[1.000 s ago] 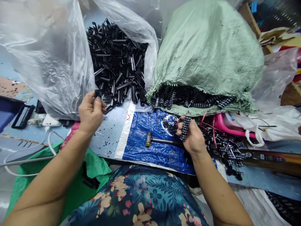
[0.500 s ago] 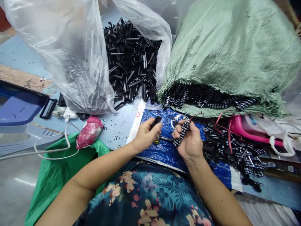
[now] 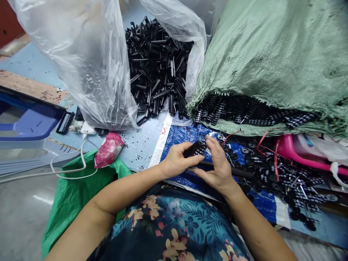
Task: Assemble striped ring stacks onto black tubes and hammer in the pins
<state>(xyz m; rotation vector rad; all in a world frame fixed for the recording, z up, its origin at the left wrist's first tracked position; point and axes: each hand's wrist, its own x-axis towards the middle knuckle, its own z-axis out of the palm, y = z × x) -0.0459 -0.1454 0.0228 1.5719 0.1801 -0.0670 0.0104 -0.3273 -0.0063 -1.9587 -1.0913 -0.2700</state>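
My left hand is closed on a black plastic piece, long and narrow, with the thumb stretched along its near side. Against the piece's far end lies a black part with white printed squares, partly hidden by fingers. My right hand is around that end, thumb and fingers apart, fingertips close to the printed part; whether they touch it I cannot tell. Under both hands is a blue plastic sheet. A dark rod lies beside my right wrist.
Behind my hands, a clear plastic bag stands beside heaped black pieces. A green woven sack spills printed parts. Loose parts and black discs lie right, near a pink rim. Left are a pink bundle and white cable.
My hands have come together, bringing the printed part against the black piece. My right hand's fingers have opened out from around the printed part. The view has shifted slightly.
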